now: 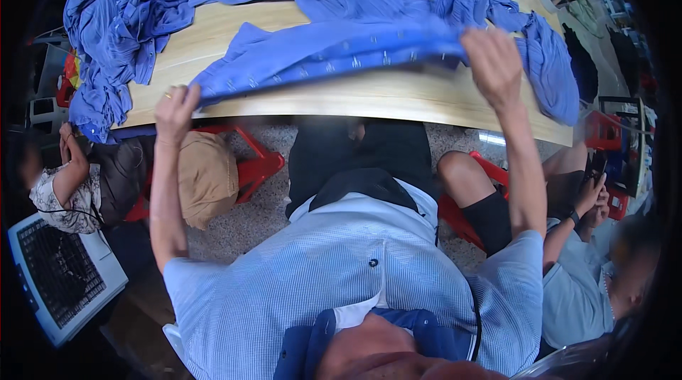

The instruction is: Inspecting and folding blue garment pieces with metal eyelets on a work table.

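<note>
Both hands are gripping one blue shirt (pixel 334 53) by its buttoned edge, pulling it taut above the table (pixel 398 92), seemingly to spread it flat. The left hand (pixel 175 111) is pinching one end, the right hand (pixel 491 64) is clutching the other; the cloth is stretching between them, trailing back toward the pile (pixel 128 11)

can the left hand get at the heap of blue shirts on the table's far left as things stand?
Probably not right now: the left hand is clamped on one end of the blue shirt stretched to the right hand. The heap lies uncovered beyond it, so only that grip blocks it.
</note>
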`<state>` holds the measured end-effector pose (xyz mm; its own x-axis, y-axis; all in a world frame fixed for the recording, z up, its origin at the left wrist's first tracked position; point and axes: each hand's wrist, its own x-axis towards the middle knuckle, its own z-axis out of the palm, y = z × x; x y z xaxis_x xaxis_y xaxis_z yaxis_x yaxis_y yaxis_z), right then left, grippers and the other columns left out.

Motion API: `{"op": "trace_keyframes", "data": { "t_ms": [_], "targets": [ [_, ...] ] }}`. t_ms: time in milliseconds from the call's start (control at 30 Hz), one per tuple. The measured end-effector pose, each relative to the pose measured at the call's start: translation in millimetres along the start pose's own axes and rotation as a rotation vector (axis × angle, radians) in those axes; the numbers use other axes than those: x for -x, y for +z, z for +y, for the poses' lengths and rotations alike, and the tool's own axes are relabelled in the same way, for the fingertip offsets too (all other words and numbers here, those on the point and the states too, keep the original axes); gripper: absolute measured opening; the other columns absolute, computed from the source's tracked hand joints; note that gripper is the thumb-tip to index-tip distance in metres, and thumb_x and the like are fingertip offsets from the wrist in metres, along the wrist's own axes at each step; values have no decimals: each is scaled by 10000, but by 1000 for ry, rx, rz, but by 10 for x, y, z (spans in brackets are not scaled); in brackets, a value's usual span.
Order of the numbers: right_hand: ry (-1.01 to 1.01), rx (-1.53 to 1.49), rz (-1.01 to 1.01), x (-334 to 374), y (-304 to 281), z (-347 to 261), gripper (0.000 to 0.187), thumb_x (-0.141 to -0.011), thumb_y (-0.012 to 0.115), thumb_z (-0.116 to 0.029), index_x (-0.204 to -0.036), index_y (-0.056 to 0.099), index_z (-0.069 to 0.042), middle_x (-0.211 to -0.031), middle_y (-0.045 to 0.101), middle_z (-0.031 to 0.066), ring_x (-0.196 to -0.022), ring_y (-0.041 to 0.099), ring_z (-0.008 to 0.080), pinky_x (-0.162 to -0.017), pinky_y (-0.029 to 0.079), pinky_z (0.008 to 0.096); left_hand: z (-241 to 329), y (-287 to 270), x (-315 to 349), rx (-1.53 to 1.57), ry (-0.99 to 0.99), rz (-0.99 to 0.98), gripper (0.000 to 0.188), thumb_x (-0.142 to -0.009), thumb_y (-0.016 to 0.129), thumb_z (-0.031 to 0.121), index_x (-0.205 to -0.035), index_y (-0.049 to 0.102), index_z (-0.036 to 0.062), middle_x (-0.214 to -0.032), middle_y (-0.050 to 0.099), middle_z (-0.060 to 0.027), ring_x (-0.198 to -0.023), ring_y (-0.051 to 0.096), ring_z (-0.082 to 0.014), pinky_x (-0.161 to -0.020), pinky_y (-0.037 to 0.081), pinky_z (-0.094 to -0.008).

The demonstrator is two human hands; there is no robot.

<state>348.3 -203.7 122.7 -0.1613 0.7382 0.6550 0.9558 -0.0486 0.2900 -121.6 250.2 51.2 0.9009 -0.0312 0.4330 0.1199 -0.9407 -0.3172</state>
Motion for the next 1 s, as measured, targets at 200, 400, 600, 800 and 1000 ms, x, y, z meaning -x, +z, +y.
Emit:
{"op": "trace_keyframes", "data": {
  "t_ms": [200,400,600,800,1000],
  "targets": [
    [182,-110,-81,801,16,-566,330,-862,717,-82,-1182,773,-23,-1229,767,117,-1085,722,298,-959,578,479,606,-64,180,26,-42,-49,375,-875,710,101,-1241,789,115,-1072,688,-84,-974,709,-240,-820,560,-402],
    [275,-191,-173,1032,-8,-863,297,-907,700,-127,-1181,789,-56,-1293,757,111,-1117,720,278,-1024,542,479,962,-359,-270,124,-229,-228,440,-897,747,87,-1337,748,95,-1154,694,-97,-1112,686,-283,-991,508,-465],
    [300,-153,-146,667,-115,-881,267,-905,715,-146,-1156,777,-83,-1340,741,91,-1162,707,233,-1094,492,498,2086,-567,-1393,640,-254,-191,787,-792,834,168,-1535,584,89,-1496,576,-210,-1442,531,-432,-1204,380,-624],
    [276,-244,-168,130,-213,-1153,255,-882,747,-166,-1132,776,-121,-1380,713,66,-1208,695,217,-1169,416,524,3065,-23,-2258,925,-175,206,806,-733,883,124,-1490,616,57,-1395,660,-175,-1310,631,-392,-1117,479,-538],
    [913,-1207,-26,99,-35,-998,594,-879,836,-200,-1417,658,-23,-1521,629,188,-1475,567,352,-1248,393,539,2846,335,-1867,1188,-319,412,441,-793,887,77,-1127,600,50,-1119,747,-207,-959,756,-396,-825,606,-465]
  ]
}}
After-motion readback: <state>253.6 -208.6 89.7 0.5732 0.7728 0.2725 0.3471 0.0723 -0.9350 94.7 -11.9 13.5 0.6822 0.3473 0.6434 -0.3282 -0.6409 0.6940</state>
